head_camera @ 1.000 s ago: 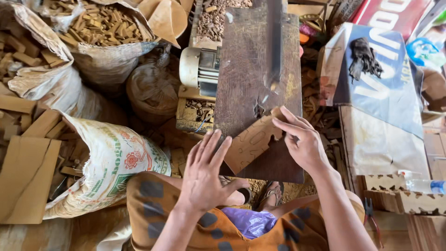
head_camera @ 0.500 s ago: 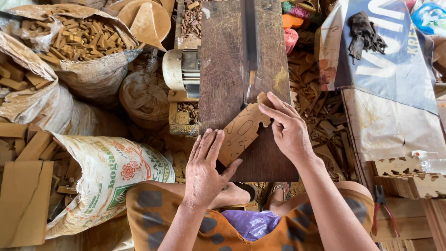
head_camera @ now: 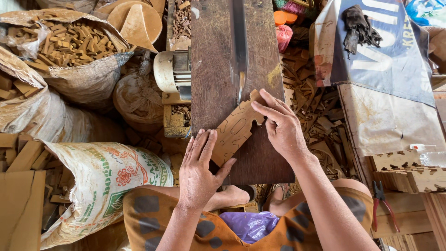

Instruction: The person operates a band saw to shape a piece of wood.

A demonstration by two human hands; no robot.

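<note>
A flat, light-brown wooden cut-out with curved outlines lies on a dark wooden saw table. Its upper edge meets a thin vertical saw blade. My left hand presses flat on the piece's lower left end, fingers together. My right hand pinches its upper right edge close to the blade. An electric motor sits at the table's left side.
Sacks of wood offcuts stand at the left, with a printed white sack near my knee. Scrap wood litters the floor at the right. Stacked cut pieces and red-handled pliers lie at the right. A purple bag rests in my lap.
The wooden piece has been pushed up the table toward the blade and turned slightly. Both hands moved forward with it, and the view has shifted.
</note>
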